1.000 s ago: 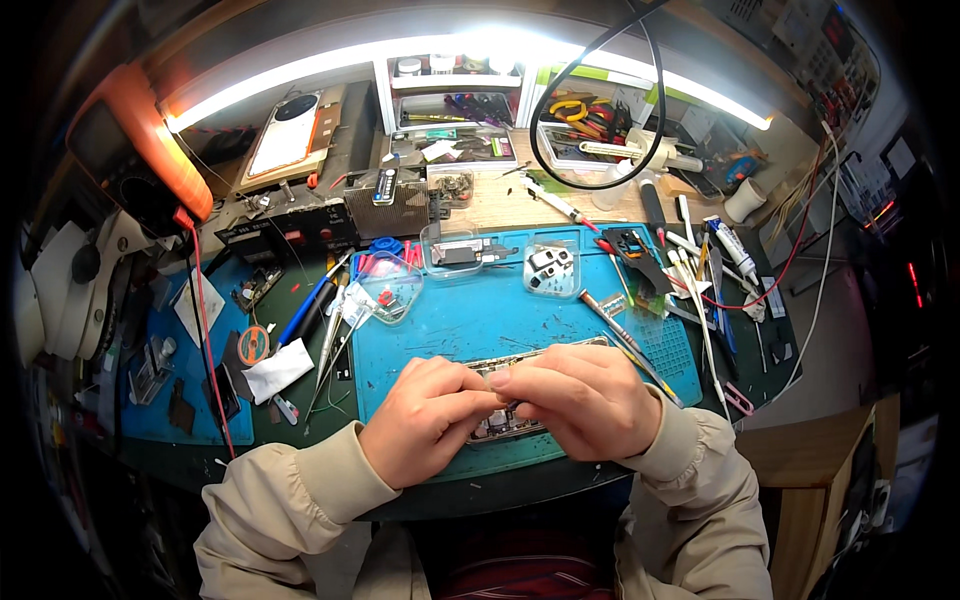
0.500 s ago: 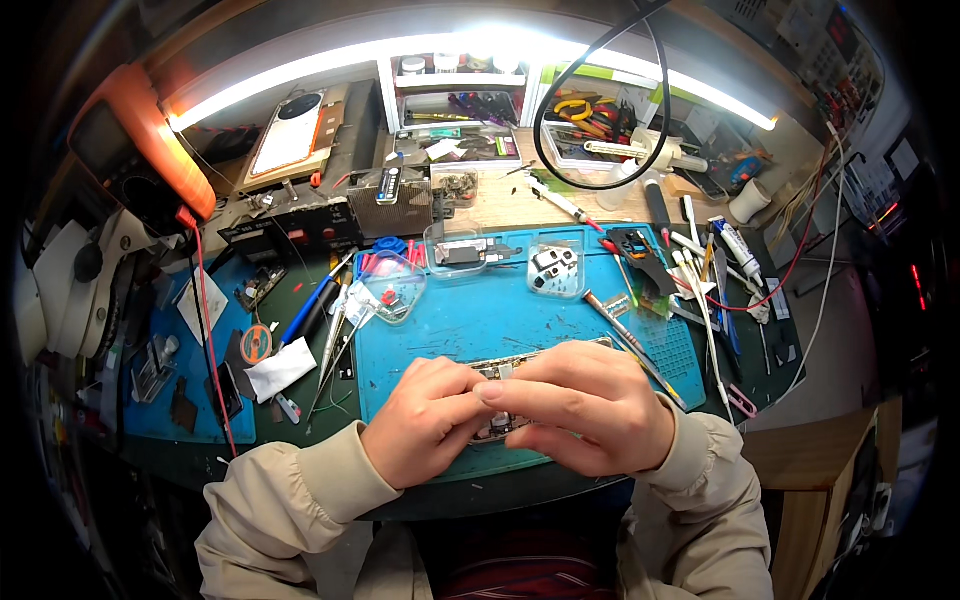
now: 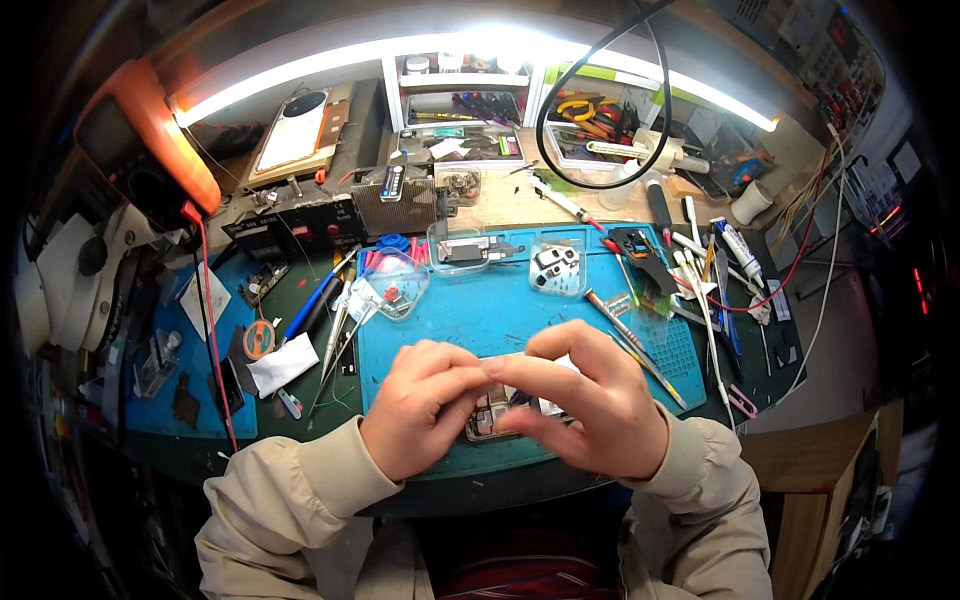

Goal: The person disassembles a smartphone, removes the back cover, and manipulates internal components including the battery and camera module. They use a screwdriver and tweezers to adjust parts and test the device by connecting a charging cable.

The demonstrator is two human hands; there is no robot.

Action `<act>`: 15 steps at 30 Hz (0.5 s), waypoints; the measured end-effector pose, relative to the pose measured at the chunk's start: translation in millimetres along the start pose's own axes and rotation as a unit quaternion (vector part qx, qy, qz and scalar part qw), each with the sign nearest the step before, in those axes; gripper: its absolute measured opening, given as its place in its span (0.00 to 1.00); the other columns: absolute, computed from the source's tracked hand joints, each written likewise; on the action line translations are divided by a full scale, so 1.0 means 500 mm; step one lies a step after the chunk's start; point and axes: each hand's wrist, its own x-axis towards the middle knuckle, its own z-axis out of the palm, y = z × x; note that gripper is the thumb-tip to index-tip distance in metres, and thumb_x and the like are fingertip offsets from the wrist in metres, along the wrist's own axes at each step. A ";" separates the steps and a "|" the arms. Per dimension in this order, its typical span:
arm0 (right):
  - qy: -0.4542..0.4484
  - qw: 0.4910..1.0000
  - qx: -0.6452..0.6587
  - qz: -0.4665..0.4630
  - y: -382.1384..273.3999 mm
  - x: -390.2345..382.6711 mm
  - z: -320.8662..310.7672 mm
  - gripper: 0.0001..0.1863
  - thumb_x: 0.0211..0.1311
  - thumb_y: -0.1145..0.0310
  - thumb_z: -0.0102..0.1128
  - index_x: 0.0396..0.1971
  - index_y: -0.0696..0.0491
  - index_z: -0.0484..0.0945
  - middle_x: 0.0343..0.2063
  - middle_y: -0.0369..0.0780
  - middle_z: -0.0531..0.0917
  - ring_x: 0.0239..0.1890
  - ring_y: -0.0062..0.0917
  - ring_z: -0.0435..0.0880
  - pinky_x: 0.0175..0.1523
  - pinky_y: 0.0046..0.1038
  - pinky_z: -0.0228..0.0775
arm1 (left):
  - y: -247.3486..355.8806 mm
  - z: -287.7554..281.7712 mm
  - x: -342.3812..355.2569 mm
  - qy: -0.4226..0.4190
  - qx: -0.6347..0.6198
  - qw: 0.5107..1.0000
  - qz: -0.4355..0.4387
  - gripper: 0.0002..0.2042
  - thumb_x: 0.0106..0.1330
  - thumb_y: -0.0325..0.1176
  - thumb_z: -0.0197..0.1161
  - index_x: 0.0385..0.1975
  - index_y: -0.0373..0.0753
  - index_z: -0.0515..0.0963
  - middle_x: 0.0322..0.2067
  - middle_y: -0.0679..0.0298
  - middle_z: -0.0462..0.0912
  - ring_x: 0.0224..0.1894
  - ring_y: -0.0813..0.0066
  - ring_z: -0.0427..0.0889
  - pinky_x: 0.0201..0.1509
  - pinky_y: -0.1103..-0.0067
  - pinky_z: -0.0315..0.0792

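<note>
An opened phone (image 3: 482, 424) with its inner parts exposed lies on the blue work mat (image 3: 450, 335), mostly hidden under my hands. My left hand (image 3: 420, 405) is closed over its left side, fingers pressed together; whatever they hold cannot be made out. From the right, my right hand (image 3: 605, 405) arches over the phone. Its index fingertip meets the left fingertips, while its thumb stays apart below. A whitish patch and a dark part show between right thumb and fingers, and I cannot tell whether they belong to the phone.
Behind the phone stand clear plastic boxes of small parts (image 3: 557, 268). Tweezers (image 3: 335, 335) and a white tissue (image 3: 283, 365) lie to the left. A screwdriver (image 3: 610, 315), brushes and cables crowd the right side. An orange-cased meter (image 3: 165, 140) stands at far left.
My right hand has lifted and opened slightly, its knuckles higher and the thumb further from the index finger. More of the phone's lower left shows. The left hand has barely moved.
</note>
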 end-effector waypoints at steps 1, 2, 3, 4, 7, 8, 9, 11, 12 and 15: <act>0.005 0.999 0.049 0.021 -0.001 -0.004 0.005 0.27 0.64 0.80 0.72 0.65 0.56 0.82 0.47 0.45 0.87 0.45 0.35 0.88 0.50 0.34 0.82 | 0.001 0.001 0.001 0.019 -0.001 1.000 -0.013 0.15 0.65 0.21 0.70 0.50 0.42 0.88 0.43 0.65 0.87 0.45 0.62 0.83 0.52 0.69 0.71; 0.011 0.994 0.099 0.040 -0.002 -0.004 0.011 0.28 0.64 0.78 0.75 0.64 0.55 0.82 0.47 0.44 0.86 0.44 0.35 0.88 0.50 0.34 0.81 | 0.003 0.001 0.002 0.038 -0.002 0.999 -0.025 0.14 0.66 0.21 0.70 0.50 0.42 0.88 0.43 0.65 0.87 0.45 0.62 0.83 0.51 0.69 0.71; 0.016 0.987 0.148 0.059 -0.002 -0.004 0.014 0.28 0.64 0.75 0.77 0.64 0.55 0.82 0.47 0.44 0.85 0.43 0.34 0.87 0.50 0.34 0.81 | 0.003 0.001 0.003 0.057 -0.002 0.998 -0.038 0.14 0.66 0.20 0.70 0.50 0.41 0.88 0.42 0.64 0.87 0.44 0.62 0.83 0.51 0.69 0.71; 0.023 0.989 0.140 0.043 -0.004 -0.003 0.014 0.29 0.64 0.78 0.75 0.66 0.54 0.81 0.47 0.44 0.85 0.43 0.35 0.87 0.49 0.34 0.81 | 0.002 0.000 0.005 0.063 0.001 0.997 -0.042 0.13 0.67 0.21 0.69 0.50 0.41 0.88 0.41 0.64 0.87 0.45 0.62 0.84 0.51 0.70 0.71; 0.039 0.998 0.053 0.008 -0.008 -0.004 0.016 0.33 0.63 0.85 0.67 0.70 0.53 0.79 0.47 0.46 0.85 0.45 0.38 0.88 0.50 0.36 0.82 | 0.005 0.000 0.008 0.073 0.000 0.996 -0.052 0.14 0.67 0.21 0.69 0.50 0.41 0.88 0.41 0.64 0.87 0.44 0.62 0.84 0.51 0.69 0.71; 0.032 0.999 0.017 0.008 -0.008 -0.010 0.016 0.34 0.63 0.86 0.65 0.70 0.52 0.79 0.47 0.46 0.85 0.46 0.39 0.88 0.51 0.37 0.82 | 0.004 0.000 0.007 0.072 0.001 0.996 -0.052 0.14 0.67 0.21 0.69 0.50 0.41 0.88 0.41 0.64 0.87 0.45 0.62 0.84 0.51 0.69 0.71; 0.035 0.996 0.075 0.024 -0.008 -0.009 0.019 0.33 0.63 0.85 0.67 0.70 0.52 0.79 0.47 0.46 0.85 0.45 0.38 0.88 0.50 0.36 0.81 | 0.001 0.001 0.006 0.072 0.001 0.996 -0.052 0.13 0.67 0.21 0.69 0.50 0.41 0.88 0.42 0.64 0.87 0.45 0.62 0.84 0.51 0.69 0.71; 0.041 0.980 0.189 0.054 -0.009 -0.006 0.025 0.32 0.63 0.82 0.70 0.70 0.52 0.80 0.46 0.45 0.84 0.43 0.38 0.87 0.50 0.36 0.81 | 0.001 0.000 0.006 0.070 0.002 0.996 -0.052 0.13 0.68 0.21 0.70 0.50 0.41 0.88 0.42 0.64 0.87 0.45 0.62 0.83 0.52 0.69 0.71; 0.024 0.983 0.181 0.028 -0.007 -0.004 0.017 0.33 0.63 0.85 0.67 0.70 0.54 0.79 0.47 0.46 0.84 0.44 0.39 0.87 0.50 0.37 0.81 | 0.004 -0.001 0.006 0.068 0.003 0.996 -0.052 0.13 0.68 0.21 0.70 0.51 0.41 0.88 0.42 0.63 0.87 0.46 0.62 0.83 0.52 0.69 0.71; 0.032 0.997 0.065 0.006 -0.009 -0.007 0.016 0.34 0.63 0.88 0.62 0.71 0.57 0.76 0.49 0.48 0.85 0.46 0.41 0.88 0.53 0.38 0.82 | 0.005 -0.002 0.007 0.063 0.004 0.997 -0.053 0.14 0.68 0.21 0.69 0.52 0.40 0.87 0.42 0.63 0.87 0.46 0.62 0.83 0.53 0.69 0.71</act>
